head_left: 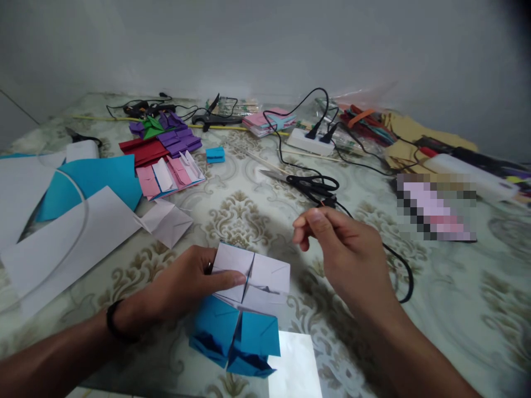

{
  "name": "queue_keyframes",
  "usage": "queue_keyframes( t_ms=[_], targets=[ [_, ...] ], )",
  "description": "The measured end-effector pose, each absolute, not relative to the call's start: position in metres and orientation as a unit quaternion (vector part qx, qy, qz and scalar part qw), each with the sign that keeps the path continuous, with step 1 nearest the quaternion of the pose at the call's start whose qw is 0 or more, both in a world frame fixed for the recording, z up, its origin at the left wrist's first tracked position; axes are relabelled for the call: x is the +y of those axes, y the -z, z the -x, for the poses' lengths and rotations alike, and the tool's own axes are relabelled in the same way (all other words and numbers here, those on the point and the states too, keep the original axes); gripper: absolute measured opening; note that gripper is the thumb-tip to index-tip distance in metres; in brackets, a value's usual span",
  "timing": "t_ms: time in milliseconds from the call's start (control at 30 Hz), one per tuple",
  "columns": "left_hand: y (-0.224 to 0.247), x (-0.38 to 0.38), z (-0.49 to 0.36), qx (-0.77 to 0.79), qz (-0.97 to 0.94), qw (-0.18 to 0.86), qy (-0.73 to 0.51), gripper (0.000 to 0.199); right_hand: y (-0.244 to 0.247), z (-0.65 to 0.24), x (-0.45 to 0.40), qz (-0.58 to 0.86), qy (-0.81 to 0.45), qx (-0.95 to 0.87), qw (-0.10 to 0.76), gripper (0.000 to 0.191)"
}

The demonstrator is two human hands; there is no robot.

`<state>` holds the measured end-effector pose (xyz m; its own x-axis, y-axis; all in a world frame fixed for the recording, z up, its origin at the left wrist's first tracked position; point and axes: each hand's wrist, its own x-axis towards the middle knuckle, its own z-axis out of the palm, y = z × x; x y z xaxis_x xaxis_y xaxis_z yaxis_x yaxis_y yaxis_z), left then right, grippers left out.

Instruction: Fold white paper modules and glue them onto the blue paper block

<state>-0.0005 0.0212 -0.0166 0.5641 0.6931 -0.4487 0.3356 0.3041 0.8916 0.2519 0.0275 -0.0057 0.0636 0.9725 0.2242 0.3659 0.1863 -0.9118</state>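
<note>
- Left hand [186,279]: thumb flat on top of the folded paper piece [269,271], gripping its left edge; other fingers mostly hidden.
- Folded paper piece: near centre, held tilted; white panels on the far part, blue panels on the near part, a split down the middle of each.
- Right hand [348,249]: to the right of the piece, well clear of it; fingers curled in, thumb drawn against forefinger. Cannot tell if anything thin sits between.
- White sheet [296,365]: on the table, partly covered by the blue panels in view.
- Black wristband [113,321]: left wrist.
- Scissors [313,182]: just beyond the right hand, points to the left.
- Small white folded paper [168,224]: beyond the left hand, by a larger white sheet [78,243] and a blue sheet [97,179].
- Farther left: pink-and-white [176,172], red [143,150], purple [182,142] and green [152,128] folded pieces, close together.
- Small blue folded piece [214,155]: just right of those.
- Far right of centre: white power strip [309,142], two black plugs in it.
- Patterned tablecloth [236,218]: under everything.
</note>
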Motion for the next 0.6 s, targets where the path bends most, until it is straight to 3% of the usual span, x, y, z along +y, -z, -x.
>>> queue_keyframes(
  t_ms=[133,233,333,433,600],
  targets=[
    [0.014,0.021,-0.001,0.451,-0.578,0.669,-0.12,0.038,0.007,-0.241,0.022,0.514,-0.397,-0.646,0.402,0.029],
    [0.013,0.021,-0.001,0.456,-0.594,0.65,-0.127,0.036,0.007,-0.231,0.015,0.5,-0.471,-0.663,0.296,0.027],
    [0.014,0.021,-0.001,0.455,-0.604,0.642,-0.128,0.033,0.008,-0.225,0.01,0.499,-0.536,-0.642,0.226,0.042],
    [0.014,0.021,0.0,0.455,-0.598,0.646,-0.134,0.03,0.009,-0.224,0.009,0.497,-0.583,-0.598,0.236,0.044],
    [0.009,0.022,0.002,0.458,-0.586,0.657,-0.123,0.045,0.009,-0.228,0.012,0.532,-0.586,-0.536,0.293,0.045]
  ],
)
